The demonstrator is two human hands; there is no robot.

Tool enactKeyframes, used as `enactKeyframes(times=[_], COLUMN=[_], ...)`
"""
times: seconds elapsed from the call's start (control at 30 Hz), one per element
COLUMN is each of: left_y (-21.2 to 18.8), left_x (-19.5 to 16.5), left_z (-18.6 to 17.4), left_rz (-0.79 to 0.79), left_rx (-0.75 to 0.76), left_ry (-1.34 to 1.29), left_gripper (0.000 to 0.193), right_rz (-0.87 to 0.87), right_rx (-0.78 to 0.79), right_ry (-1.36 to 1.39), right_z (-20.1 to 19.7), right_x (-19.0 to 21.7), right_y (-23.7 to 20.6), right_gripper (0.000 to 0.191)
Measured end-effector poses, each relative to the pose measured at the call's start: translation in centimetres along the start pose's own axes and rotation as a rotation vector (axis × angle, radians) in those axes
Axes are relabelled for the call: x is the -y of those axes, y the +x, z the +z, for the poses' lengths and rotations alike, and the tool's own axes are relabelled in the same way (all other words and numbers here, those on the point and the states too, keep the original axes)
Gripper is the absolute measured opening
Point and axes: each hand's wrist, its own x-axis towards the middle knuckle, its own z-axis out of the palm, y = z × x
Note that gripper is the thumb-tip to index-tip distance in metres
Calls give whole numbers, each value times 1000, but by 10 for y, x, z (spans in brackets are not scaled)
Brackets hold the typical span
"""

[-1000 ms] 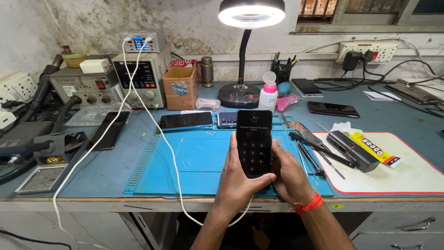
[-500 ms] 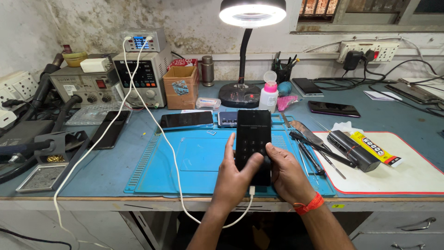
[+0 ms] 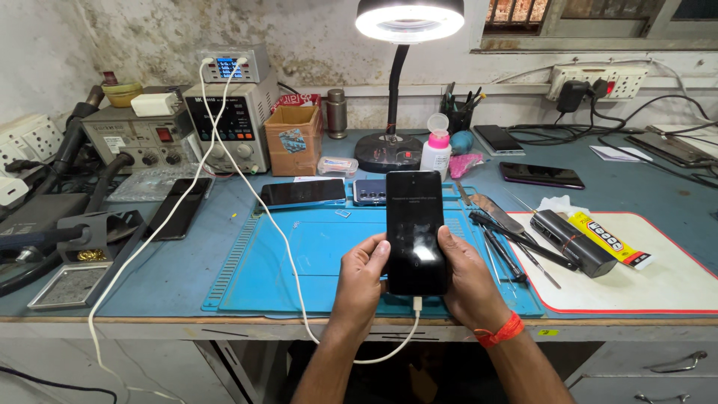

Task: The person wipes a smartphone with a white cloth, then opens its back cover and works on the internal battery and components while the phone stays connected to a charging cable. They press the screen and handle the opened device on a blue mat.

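A black smartphone (image 3: 415,232) is held upright above the blue work mat (image 3: 299,262) near the front edge of the bench (image 3: 187,277). It is gripped on its left edge by the left hand (image 3: 360,273), fingers curled closed around it, and on its right edge by the right hand (image 3: 465,277), likewise closed on it. One white cable (image 3: 247,187) is plugged into its lower end. Four other phones are counted lying on the bench. One ring lamp (image 3: 409,19) and one white bottle (image 3: 435,150) are seen behind.
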Motion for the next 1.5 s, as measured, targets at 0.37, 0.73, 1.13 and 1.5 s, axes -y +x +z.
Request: enactKeyframes(times=[0.37,0.73,1.13,1.5], left_y=[0,5,-2,-2], left_x=[4,15,6,6], left_z=[1,-2,2,6], left_rz=[99,225,220,212], left_rx=[-81,-129,-132,-144], left_ry=[-46,-86,6,63], left_gripper=[33,33,35,33], right_rz=[-29,-66,-10,-66], right_rx=[9,95,12,-18], right_ry=[-249,-376,-151,-241], right_z=[6,-3,4,11], right_x=[-3,-8,-4,-5], right_y=[-4,-2,-5,-4], right_gripper=[44,64,46,40])
